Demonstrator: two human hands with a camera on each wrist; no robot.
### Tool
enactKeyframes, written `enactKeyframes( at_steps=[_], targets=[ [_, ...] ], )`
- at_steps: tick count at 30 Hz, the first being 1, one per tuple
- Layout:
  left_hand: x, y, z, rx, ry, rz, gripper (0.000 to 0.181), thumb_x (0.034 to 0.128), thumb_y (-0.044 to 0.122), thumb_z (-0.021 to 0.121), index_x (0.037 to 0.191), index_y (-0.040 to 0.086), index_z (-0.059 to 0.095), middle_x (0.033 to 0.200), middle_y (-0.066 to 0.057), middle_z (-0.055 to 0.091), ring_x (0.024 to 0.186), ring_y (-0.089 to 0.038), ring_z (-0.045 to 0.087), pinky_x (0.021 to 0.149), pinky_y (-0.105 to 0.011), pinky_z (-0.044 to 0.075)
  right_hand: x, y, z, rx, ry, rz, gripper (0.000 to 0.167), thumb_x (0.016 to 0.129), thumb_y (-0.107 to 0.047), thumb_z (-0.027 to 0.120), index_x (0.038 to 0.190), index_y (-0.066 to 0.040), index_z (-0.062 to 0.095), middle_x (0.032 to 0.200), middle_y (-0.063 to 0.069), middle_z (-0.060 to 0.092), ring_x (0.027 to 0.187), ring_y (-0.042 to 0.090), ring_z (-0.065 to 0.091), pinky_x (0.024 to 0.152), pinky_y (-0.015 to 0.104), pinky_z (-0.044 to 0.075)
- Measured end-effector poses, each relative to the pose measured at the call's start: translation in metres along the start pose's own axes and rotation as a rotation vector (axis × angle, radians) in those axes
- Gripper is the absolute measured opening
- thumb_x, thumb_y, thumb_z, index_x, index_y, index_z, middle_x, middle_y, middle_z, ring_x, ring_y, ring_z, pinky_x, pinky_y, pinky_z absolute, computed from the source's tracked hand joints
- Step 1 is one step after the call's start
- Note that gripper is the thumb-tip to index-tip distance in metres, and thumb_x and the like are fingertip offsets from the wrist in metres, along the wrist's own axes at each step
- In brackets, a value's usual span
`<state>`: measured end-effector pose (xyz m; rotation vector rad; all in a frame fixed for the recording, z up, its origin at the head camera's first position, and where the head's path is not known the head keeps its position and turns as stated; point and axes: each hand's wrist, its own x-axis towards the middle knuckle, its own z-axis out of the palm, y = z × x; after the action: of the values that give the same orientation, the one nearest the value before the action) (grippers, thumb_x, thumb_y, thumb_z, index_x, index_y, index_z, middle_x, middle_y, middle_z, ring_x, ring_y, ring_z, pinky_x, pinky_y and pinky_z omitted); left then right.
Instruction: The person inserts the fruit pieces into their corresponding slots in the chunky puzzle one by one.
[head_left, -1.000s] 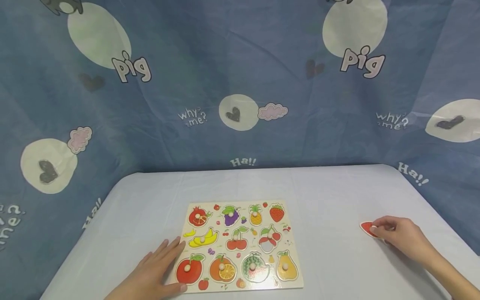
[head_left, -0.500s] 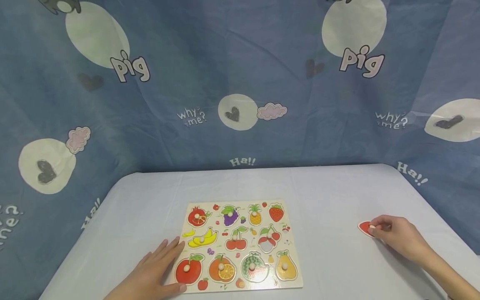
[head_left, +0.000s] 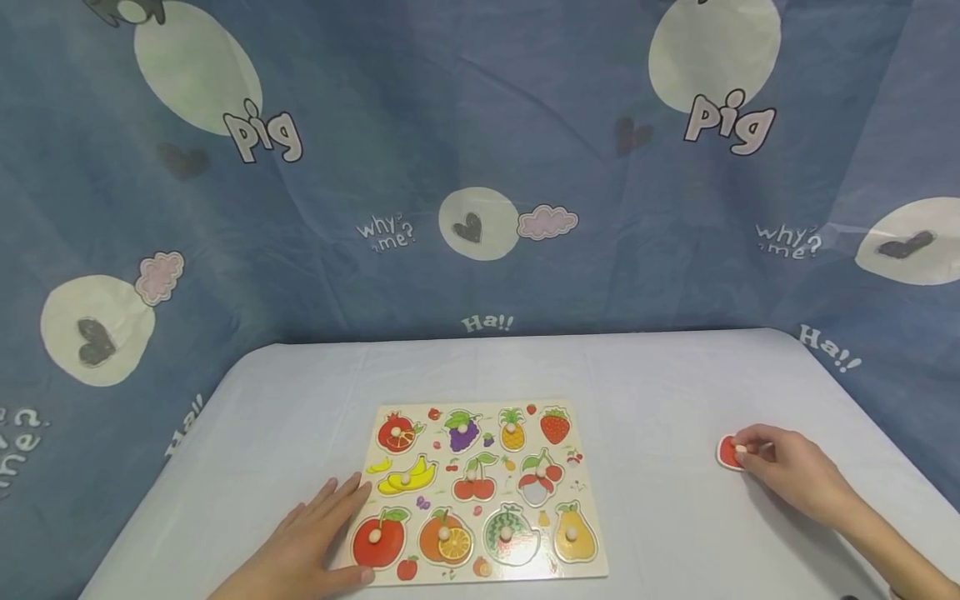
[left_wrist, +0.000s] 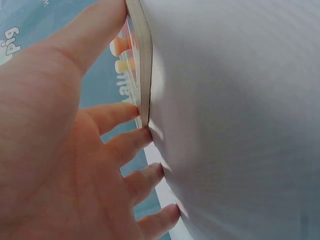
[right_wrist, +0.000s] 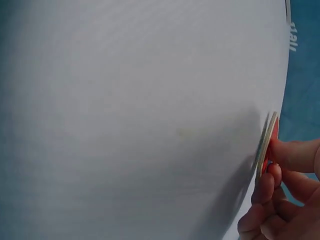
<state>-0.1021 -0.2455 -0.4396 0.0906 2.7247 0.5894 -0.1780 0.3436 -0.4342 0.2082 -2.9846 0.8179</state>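
On the white table lies a wooden fruit puzzle board (head_left: 592, 565) with several knobbed pieces. Its strawberry picture (head_left: 555, 426) shows no knob. My left hand (head_left: 303, 542) rests at the board's left edge with fingers spread, thumb near the front corner. From the left wrist view, fingertips touch the board's side (left_wrist: 145, 75) and the tablecloth. Off to the right, my right hand (head_left: 798, 471) pinches a small red puzzle piece (head_left: 727, 452) by its pale knob. The right wrist view shows that piece (right_wrist: 268, 142) nearly edge-on; its printed picture is mostly hidden.
A white cloth (head_left: 660, 517) covers the table. Behind it hangs a blue printed curtain (head_left: 420, 275) that reaches round both sides. White tabletop lies between the board and my right hand.
The red piece has turned in my right fingers, its pointed end no longer facing left. My right hand has shifted very slightly up. My left hand and the board stay put.
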Motion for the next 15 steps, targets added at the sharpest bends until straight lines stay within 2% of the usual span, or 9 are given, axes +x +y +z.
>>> enactKeyframes(
  at_steps=[15],
  targets=[
    [0.0,0.0,0.001,0.015,0.007,0.005,0.109,0.0635,0.063,0.081,0.152,0.016,0.038,0.155,-0.009,0.035,0.143,-0.041,0.022,0.109,-0.069,0.018,0.009,-0.02,0.008,0.053,0.024,-0.059,0.017,0.087,-0.006,0.071,0.104,-0.002,0.069,0.091,0.004,0.066,0.071,0.012,0.053,0.056,0.027,0.044]
  ],
)
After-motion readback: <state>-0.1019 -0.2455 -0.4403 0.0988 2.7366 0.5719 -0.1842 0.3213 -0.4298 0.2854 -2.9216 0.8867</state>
